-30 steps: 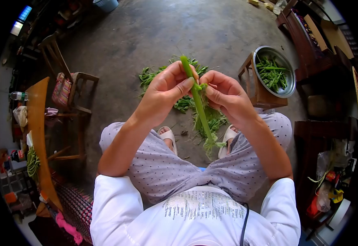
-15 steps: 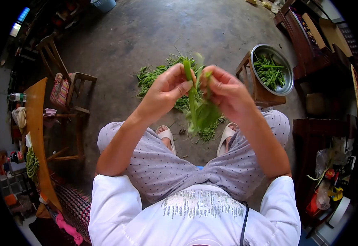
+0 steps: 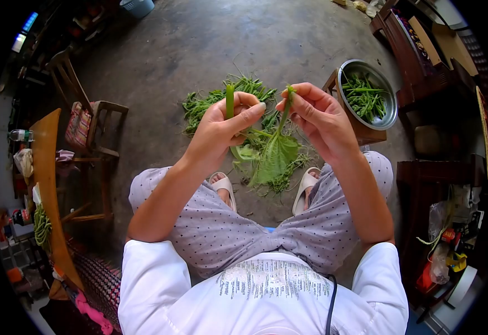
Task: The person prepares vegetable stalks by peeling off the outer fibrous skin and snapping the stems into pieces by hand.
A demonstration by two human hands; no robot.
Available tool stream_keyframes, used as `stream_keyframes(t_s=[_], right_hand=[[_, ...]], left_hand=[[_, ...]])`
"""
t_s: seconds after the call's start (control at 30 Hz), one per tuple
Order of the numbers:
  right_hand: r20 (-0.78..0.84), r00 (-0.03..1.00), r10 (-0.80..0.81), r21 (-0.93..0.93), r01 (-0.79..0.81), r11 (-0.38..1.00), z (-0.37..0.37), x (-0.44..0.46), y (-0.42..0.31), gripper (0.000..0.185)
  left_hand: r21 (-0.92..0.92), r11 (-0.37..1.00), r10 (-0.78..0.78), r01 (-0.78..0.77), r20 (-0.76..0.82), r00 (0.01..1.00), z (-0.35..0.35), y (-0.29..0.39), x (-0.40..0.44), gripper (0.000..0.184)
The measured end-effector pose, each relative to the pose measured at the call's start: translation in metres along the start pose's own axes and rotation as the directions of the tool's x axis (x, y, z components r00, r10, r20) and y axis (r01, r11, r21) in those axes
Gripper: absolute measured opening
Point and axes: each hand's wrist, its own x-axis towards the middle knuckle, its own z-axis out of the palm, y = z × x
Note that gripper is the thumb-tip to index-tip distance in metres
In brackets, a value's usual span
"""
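Observation:
Between the fingers of my left hand (image 3: 219, 129) is a thick green stem (image 3: 230, 100), its cut end pointing up. My right hand (image 3: 323, 120), a short gap away, pinches the top of a leafy stalk (image 3: 278, 156); its broad green leaf hangs down between the hands. Below them on the floor lies a loose pile of green trimmings (image 3: 198, 111), partly hidden by my hands. To the right, a metal bowl (image 3: 391, 120) holds several cut green stems (image 3: 363, 96).
A wooden stool (image 3: 371, 134) carries the bowl. My knees and sandals (image 3: 307, 190) frame the pile. At left stand a wooden chair (image 3: 108, 123) and a wooden table (image 3: 47, 145); dark furniture (image 3: 439, 173) is at right. A blue basket (image 3: 138, 6) sits far back.
My hands have moved apart, the left one to the left with the stem. The leafy stalk, blurred before, now hangs still from my right fingers.

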Motion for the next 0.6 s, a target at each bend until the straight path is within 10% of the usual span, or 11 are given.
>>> stream_keyframes(t_s=[0.17, 0.6], right_hand=[[0.009, 1.000, 0.025, 0.006, -0.025, 1.000, -0.001, 0.000, 0.007, 0.022], [-0.101, 0.982, -0.157, -0.521, 0.082, 0.849, 0.019, -0.010, -0.007, 0.024]], left_hand=[[-0.023, 0.992, -0.126, 0.126, 0.010, 0.992, 0.010, 0.003, -0.003, 0.025], [0.410, 0.863, 0.357, -0.295, -0.081, 0.931, 0.011, -0.003, -0.009, 0.012]])
